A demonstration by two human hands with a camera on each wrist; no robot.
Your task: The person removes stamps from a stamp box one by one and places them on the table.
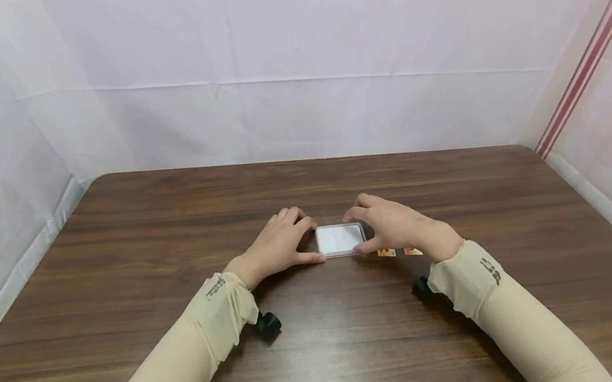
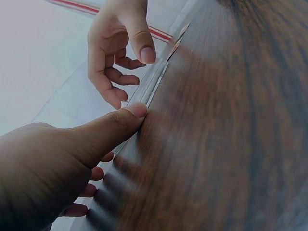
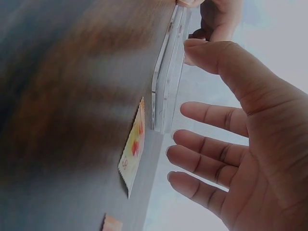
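Note:
A small flat clear case (image 1: pixel 340 239) with a white face lies on the brown wooden table (image 1: pixel 324 353), near its middle. My left hand (image 1: pixel 311 239) holds its left end, thumb on the near edge and curled fingers at the far corner. My right hand (image 1: pixel 364 231) holds the right end the same way. In the left wrist view the left thumb (image 2: pixel 137 110) presses the case's (image 2: pixel 154 82) thin edge. In the right wrist view the right thumb (image 3: pixel 211 57) touches the case (image 3: pixel 168 72), and the other fingers (image 3: pixel 207 115) hang loose beside it.
Two small orange stamps (image 1: pixel 386 252) (image 1: pixel 412 251) lie flat on the table just under my right hand; one stamp (image 3: pixel 132 149) sits close to the case's end. White sheeting walls stand on three sides of the table, with a red stripe (image 1: pixel 590 51) at the right.

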